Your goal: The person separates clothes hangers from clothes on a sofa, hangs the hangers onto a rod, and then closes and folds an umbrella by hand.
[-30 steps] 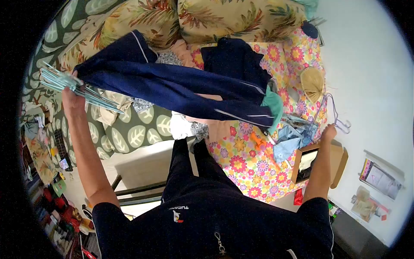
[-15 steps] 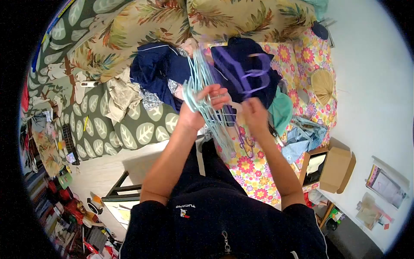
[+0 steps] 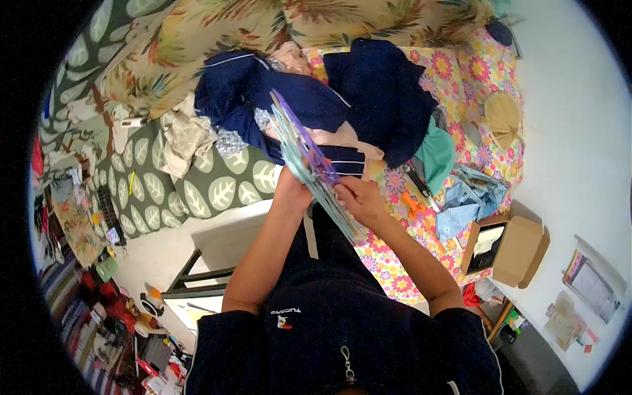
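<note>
A bundle of several light blue clothes hangers (image 3: pixel 285 135) is in my left hand (image 3: pixel 294 189), whose fingers are partly hidden behind the bundle. Against its right side lie purple clothes hangers (image 3: pixel 304 137), and my right hand (image 3: pixel 361 199) pinches them near their lower end. Both colours slant together from upper left to lower right in front of my body. Just beyond the hangers, navy clothes (image 3: pixel 378 99) and a pale pink garment (image 3: pixel 336 135) lie heaped on the flowered cover (image 3: pixel 401 286).
To the right are a teal cloth (image 3: pixel 438 155), a blue checked cloth (image 3: pixel 471 201) and an open cardboard box (image 3: pixel 523 250). A beige garment (image 3: pixel 186 141) lies on the leaf-patterned cover at left. A dark-framed stool (image 3: pixel 191 283) stands lower left.
My right hand has brought the purple hangers leftward against the light blue bundle. My left hand's fingers, spread before, are now behind the bundle. The view has shifted slightly.
</note>
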Tool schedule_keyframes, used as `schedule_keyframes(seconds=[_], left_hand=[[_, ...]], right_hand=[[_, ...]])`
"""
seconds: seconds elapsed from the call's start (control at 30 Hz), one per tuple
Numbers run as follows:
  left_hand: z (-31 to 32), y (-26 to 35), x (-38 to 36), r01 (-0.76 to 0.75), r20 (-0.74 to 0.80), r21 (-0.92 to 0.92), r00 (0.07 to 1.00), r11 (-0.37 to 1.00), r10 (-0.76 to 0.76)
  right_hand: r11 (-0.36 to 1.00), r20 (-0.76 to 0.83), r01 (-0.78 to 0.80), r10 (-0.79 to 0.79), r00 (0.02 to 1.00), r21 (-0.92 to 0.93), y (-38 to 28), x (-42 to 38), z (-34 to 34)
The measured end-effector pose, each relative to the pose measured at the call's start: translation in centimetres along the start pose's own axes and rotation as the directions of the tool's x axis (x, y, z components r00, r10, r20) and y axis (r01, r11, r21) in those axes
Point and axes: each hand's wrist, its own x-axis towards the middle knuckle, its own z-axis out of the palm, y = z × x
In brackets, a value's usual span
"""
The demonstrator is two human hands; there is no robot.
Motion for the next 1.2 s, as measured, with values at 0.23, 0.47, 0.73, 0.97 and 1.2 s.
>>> schedule_keyframes(seconds=[0.23,0.47,0.73,0.97,1.2], left_hand=[[0.5,-0.4,0.2,0.025,0.099,0.057,0.995,0.998,-0.031],[1.7,0.5,0.6,0.042,0.215,0.093,0.975,0.995,-0.061],[2.4,0.4,2.0,0.020,0.196,-0.058,0.980,0.998,-0.008],[1.1,-1.2,3.2,-0.024,0.008,-0.019,1.000,1.000,0.024],[0.4,-1.2,2.9,-0.033,0.087,0.089,0.996,0.996,0.025]], right_hand=[[0.999,-0.060,-0.024,0.026,0.998,0.026,2.3,0.6,-0.1],[0.726,0.185,-0.378,0.335,0.924,0.575,4.1,1.6,-1.2],[0.866,0.186,-0.287,0.229,0.955,0.409,5.4,0.5,-3.1],[0.972,0.121,-0.130,0.108,0.987,0.193,5.1,0.3,-2.4],[0.982,0.122,0.097,-0.118,0.985,0.162,5.7,1.1,-0.7]])
